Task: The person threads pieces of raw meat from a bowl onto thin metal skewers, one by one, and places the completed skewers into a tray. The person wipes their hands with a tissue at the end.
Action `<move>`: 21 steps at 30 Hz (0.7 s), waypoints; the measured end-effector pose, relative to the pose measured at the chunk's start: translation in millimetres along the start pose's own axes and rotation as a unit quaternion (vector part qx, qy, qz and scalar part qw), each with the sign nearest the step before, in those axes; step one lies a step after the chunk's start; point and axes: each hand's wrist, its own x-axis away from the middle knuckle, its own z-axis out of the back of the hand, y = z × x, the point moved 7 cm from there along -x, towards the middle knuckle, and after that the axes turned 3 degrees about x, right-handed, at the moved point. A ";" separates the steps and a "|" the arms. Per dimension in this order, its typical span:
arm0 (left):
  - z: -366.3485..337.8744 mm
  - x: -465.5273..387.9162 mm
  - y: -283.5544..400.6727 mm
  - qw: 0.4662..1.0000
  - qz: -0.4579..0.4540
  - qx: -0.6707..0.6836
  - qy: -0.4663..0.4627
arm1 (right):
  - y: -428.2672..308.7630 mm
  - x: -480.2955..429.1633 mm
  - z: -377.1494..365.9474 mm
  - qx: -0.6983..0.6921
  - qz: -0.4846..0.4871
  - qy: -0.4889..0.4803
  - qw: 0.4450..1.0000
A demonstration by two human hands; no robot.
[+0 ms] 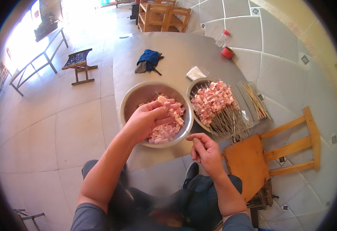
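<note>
My left hand (151,115) is over a wide steel bowl (125,107) of cut raw meat (164,134), pinching a small piece of meat (167,104) between thumb and fingers. From there a row of meat pieces (180,119) slants down toward the bowl's right rim, seemingly threaded on a thin skewer. The skewer's shaft is hard to make out. Just outside that rim, my right hand (204,148) is closed around what looks like the skewer's lower end. To the right, a second steel bowl (189,91) carries a heap of loaded meat skewers (214,101), their bare metal ends toward me.
A metal-topped table (168,43) bears a blue cloth bundle (149,60), white plastic packet (196,73), red-lidded jar (222,38) and red container (228,52). Wooden sticks (256,101) lie in a clear tray. A wooden chair (247,164) stands right; a folding stool (80,65) stands left.
</note>
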 end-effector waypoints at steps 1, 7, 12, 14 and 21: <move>-1.7 -1.2 -0.8 1.000 0.001 -0.001 -0.007 | 0.2 -0.3 2.1 0.008 0.009 0.015 1.000; -10.3 11.6 -4.6 0.990 0.052 -0.057 -0.114 | -40.0 1.2 35.2 0.139 0.182 0.192 0.954; -61.7 49.3 -24.4 0.909 0.178 -0.163 -0.340 | -114.4 0.2 100.7 0.397 0.300 0.363 0.788; -75.2 60.7 -51.6 0.858 0.222 -0.199 -0.418 | -122.8 -4.2 119.7 0.492 0.310 0.363 0.728; -73.2 89.7 -154.2 0.718 0.283 -0.264 -0.579 | -112.4 -14.9 129.0 0.603 0.270 0.306 0.686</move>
